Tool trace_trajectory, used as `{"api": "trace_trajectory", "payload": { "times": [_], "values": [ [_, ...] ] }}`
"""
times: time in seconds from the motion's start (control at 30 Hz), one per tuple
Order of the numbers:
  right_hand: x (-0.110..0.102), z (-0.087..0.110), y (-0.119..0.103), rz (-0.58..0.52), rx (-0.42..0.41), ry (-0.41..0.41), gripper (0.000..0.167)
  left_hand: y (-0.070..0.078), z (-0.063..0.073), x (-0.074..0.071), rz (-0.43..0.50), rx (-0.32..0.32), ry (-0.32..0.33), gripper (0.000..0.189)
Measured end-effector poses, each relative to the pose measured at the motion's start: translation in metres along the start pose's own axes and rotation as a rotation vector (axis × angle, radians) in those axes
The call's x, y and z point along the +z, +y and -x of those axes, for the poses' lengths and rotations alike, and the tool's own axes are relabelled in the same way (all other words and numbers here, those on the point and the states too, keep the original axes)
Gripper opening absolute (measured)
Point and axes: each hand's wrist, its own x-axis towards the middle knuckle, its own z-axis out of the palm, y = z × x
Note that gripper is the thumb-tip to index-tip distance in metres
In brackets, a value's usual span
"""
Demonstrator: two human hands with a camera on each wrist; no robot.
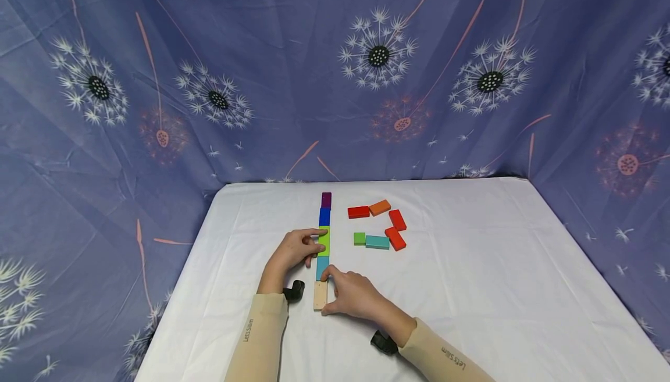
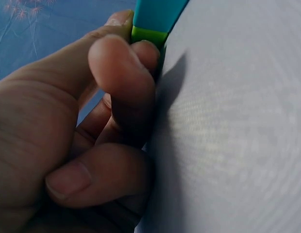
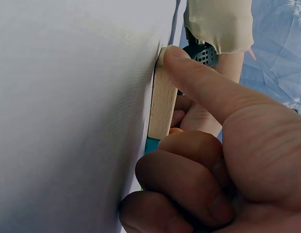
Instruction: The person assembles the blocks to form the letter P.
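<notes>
A straight row of blocks runs toward me: purple, dark blue, light green, light blue and plain wood at the near end. My left hand holds the light green block from the left, index finger near its far end and thumb lower down. From the right, my right hand grips the plain wooden block. Its thumb presses the near end, seen also on the wooden block in the right wrist view, while the index finger sits where wood meets light blue.
Right of the row lies a loose curve of blocks: a red block, an orange block, two more red ones, a teal block and a small green block. White cloth covers the table; a patterned curtain hangs behind.
</notes>
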Motion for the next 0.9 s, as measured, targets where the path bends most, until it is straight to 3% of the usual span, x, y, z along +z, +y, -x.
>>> {"api": "trace_trajectory", "payload": {
  "times": [0.37, 0.77, 0.9],
  "values": [
    [0.0006, 0.0006, -0.0004, 0.030, -0.007, 0.012, 0.063, -0.0003, 0.0000, 0.0009, 0.002, 0.000, 0.003, 0.044],
    [-0.0025, 0.0019, -0.0012, -0.005, -0.021, -0.023, 0.067, -0.0010, 0.0007, 0.0012, 0.009, -0.011, 0.005, 0.043],
    [-0.0040, 0.0011, -0.0002, -0.063, -0.012, -0.027, 0.065, 0.0002, 0.0007, 0.0005, 0.011, -0.013, 0.003, 0.043]
  ]
}}
